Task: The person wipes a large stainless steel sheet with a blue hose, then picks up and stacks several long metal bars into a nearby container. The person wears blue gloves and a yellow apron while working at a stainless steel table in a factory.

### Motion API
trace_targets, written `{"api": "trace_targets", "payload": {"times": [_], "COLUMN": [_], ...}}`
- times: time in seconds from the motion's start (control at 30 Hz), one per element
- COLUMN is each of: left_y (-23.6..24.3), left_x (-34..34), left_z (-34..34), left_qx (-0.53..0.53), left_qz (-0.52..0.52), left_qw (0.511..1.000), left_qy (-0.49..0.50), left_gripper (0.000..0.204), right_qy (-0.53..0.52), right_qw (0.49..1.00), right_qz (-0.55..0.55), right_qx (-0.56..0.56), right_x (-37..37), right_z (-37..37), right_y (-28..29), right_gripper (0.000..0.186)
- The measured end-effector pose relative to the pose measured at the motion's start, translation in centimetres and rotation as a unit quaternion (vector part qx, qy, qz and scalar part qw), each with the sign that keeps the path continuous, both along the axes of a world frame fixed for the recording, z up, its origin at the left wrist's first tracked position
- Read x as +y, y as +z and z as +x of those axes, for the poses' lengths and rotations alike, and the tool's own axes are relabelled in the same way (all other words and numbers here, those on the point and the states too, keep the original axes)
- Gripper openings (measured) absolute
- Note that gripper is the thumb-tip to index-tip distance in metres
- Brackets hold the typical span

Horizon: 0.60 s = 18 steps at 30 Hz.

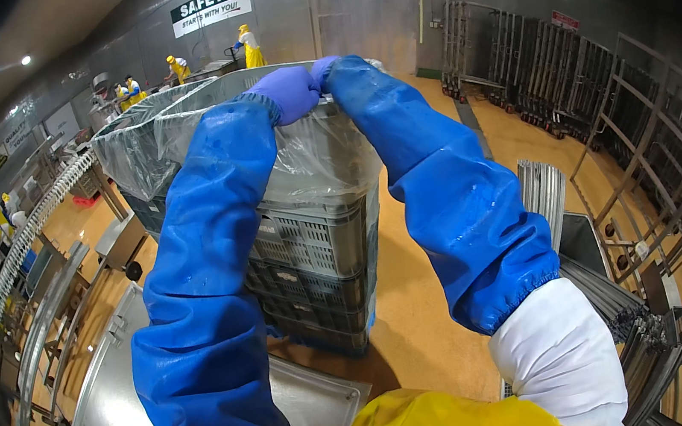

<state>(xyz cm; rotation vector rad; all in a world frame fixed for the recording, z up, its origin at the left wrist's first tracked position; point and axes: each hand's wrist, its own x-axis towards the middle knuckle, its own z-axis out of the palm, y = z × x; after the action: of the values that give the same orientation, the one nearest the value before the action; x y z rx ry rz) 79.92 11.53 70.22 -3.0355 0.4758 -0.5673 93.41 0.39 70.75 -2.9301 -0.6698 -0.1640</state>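
Both my hands, in purple gloves, meet at the near top edge of a tall stack of grey plastic crates [310,239]. A clear plastic liner [317,160] drapes over the top crate's rim and hangs down its side. My left hand [291,93] is closed in a fist at the rim, with the liner gathered under it. Touching it or nearly so, my right hand [324,69] has its fingers curled, mostly hidden by its blue sleeve; what it grips is out of sight. A second lined crate [136,158] stands against the stack on the left.
A flat metal surface [105,416] lies at the lower left, near a curved conveyor rail [24,224]. Metal racks [523,60] line the right wall, and bundled metal rods [543,191] stand closer. Several people in yellow, one [250,48] by the back wall, are far off.
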Motion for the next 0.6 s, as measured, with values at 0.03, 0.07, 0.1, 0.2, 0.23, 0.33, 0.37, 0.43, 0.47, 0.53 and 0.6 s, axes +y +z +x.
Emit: {"api": "trace_targets", "payload": {"times": [0.03, 0.07, 0.1, 0.2, 0.23, 0.33, 0.37, 0.43, 0.47, 0.53, 0.6], "left_y": [-0.3, -0.3, -0.3, -0.3, -1.1, -2.7, -2.8, -3.0, -3.9, -3.4, -5.1], "left_x": [-1.5, -1.0, -0.8, 1.2, 1.7, 3.0, 2.8, 1.2, 2.0, 2.6, -0.1], "left_z": [0.9, 0.4, 0.0, -0.5, -0.5, -0.3, -0.3, 0.0, 0.2, 3.2, 3.6], "left_qx": [0.005, 0.011, 0.004, -0.010, -0.007, -0.016, -0.035, -0.013, 0.039, 0.021, -0.047], "left_qz": [-0.012, -0.017, -0.012, 0.004, 0.005, 0.021, 0.032, 0.036, 0.036, 0.055, 0.050], "left_qw": [1.000, 1.000, 1.000, 1.000, 1.000, 0.999, 0.998, 0.998, 0.996, 0.998, 0.998], "left_qy": [-0.025, -0.024, -0.026, -0.006, 0.006, 0.046, 0.051, 0.051, 0.070, 0.019, 0.001], "left_gripper": [0.032, 0.032, 0.033, 0.034, 0.034, 0.034, 0.033, 0.039, 0.051, 0.048, 0.039], "right_qy": [-0.002, 0.022, 0.027, 0.071, 0.095, 0.223, 0.271, 0.359, 0.357, 0.375, 0.378], "right_qw": [1.000, 0.998, 0.997, 0.990, 0.987, 0.965, 0.952, 0.924, 0.929, 0.925, 0.926], "right_qz": [-0.002, 0.002, 0.018, 0.075, 0.093, 0.122, 0.127, 0.106, 0.062, 0.053, 0.018], "right_qx": [-0.027, -0.053, -0.070, -0.100, -0.091, -0.068, -0.065, -0.071, -0.080, -0.022, -0.005], "right_x": [-1.9, -1.3, -1.2, -0.4, -0.3, -0.7, -1.7, -3.8, -2.4, -3.3, -5.9], "right_z": [2.1, 2.0, 2.0, 0.4, 0.0, -1.1, -0.9, 1.5, 1.0, 3.9, 6.2], "right_y": [-0.4, -0.3, -0.1, -0.1, -1.2, -4.2, -5.1, -5.6, -6.4, -4.5, -5.6], "right_gripper": [0.049, 0.052, 0.053, 0.053, 0.052, 0.043, 0.040, 0.036, 0.035, 0.035, 0.043]}}
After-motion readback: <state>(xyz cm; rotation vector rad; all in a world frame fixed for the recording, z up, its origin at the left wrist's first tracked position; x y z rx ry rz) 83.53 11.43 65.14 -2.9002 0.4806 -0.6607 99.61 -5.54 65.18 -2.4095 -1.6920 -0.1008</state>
